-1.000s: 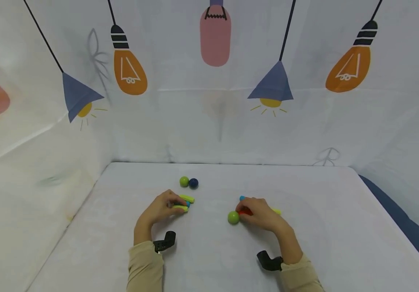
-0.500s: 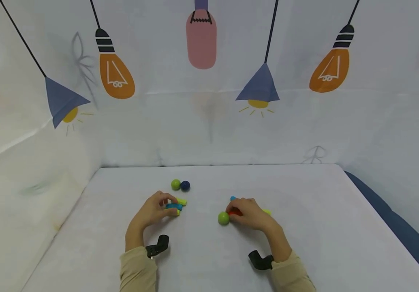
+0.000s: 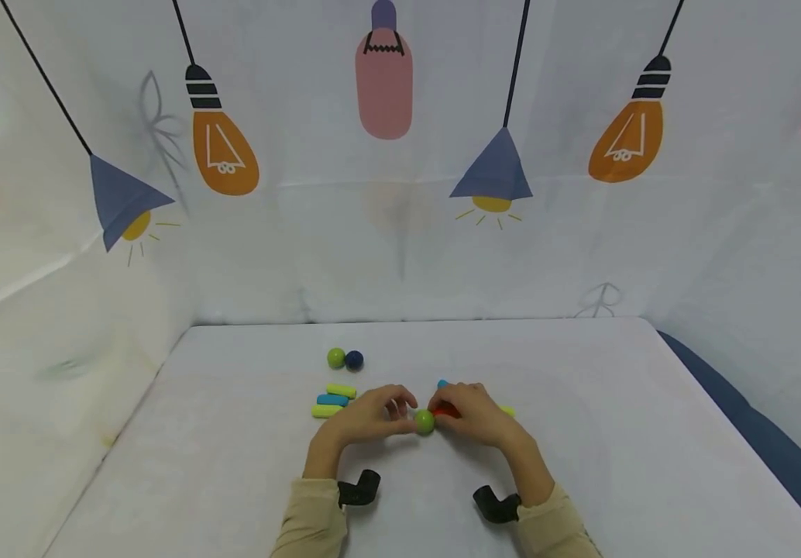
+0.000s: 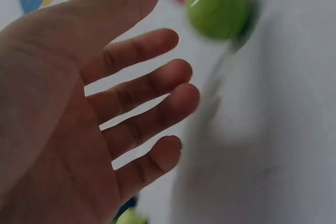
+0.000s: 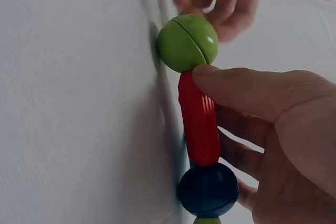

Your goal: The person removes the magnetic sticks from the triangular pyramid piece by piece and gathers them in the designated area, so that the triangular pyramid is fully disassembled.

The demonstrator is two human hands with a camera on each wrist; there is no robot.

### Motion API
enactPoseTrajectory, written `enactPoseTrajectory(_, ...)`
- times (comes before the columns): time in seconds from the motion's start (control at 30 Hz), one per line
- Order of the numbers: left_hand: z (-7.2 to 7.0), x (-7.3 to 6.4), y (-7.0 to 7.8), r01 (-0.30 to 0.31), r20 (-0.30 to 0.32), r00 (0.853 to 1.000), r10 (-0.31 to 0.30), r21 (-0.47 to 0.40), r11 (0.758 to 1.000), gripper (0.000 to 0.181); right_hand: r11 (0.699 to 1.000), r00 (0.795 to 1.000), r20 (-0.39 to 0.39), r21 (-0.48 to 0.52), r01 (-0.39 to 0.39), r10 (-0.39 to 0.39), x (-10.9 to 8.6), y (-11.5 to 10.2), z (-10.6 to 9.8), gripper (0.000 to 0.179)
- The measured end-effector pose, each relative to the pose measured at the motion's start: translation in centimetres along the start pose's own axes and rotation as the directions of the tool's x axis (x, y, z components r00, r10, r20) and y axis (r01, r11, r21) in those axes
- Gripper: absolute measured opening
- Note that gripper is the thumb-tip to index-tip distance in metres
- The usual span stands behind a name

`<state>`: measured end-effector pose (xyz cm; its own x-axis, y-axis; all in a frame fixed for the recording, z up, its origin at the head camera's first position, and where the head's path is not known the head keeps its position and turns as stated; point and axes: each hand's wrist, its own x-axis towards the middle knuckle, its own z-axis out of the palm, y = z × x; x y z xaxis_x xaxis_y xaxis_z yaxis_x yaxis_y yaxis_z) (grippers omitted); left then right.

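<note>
Pinching the red rod (image 5: 198, 124) with the right hand (image 3: 477, 417) — between green ball (image 5: 188, 43) and navy ball (image 5: 207, 188) at the bench (image 3: 414, 504); holding the left hand (image 3: 366, 418) loose, grasping nothing, beside the green ball — best to brace the rod firmly.

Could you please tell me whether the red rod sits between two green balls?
No, the right wrist view shows the red rod between one green ball and one dark blue ball.

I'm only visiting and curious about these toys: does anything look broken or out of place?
Nothing stands out. The red rod lines up between the green ball and navy ball, no damage shows, and three rods lie side by side.
</note>
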<state>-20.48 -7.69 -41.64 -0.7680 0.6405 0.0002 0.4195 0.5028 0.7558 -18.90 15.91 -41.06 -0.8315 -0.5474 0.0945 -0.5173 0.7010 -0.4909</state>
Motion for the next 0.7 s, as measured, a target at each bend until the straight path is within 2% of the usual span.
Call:
enactPoseTrajectory(0.1,1.4,1.0,0.4,0.0,0.021,1.0,0.0,0.002,1.0,0.04,1.0,1.0,-0.005,-0.011,0.011,-0.011,0.0,-0.1,0.1,0.011)
enactPoseTrajectory(0.23,2.4,1.5,0.5,0.012,-0.029,1.0,-0.011,0.028,1.0,0.039,1.0,1.0,-0.015,-0.018,0.02,-0.021,0.1,-0.2,0.1,0.012)
enactPoseTrajectory(0.37,2.4,1.7,0.6,0.005,-0.047,0.999,-0.003,0.048,0.999,0.032,0.999,0.999,-0.026,-0.026,0.029,-0.029,0.2,-0.4,0.2,0.013)
enactPoseTrajectory(0.6,1.5,1.3,0.3,-0.061,-0.021,0.998,0.064,0.101,0.993,0.029,0.998,0.999,-0.028,-0.047,0.043,-0.044,0.1,-0.4,0.2,0.011)
enactPoseTrajectory(0.7,1.3,1.3,0.3,-0.05,-0.059,0.997,0.058,0.123,0.991,0.03,0.998,0.998,-0.004,-0.037,0.057,-0.057,0.1,-0.4,0.5,0.011)
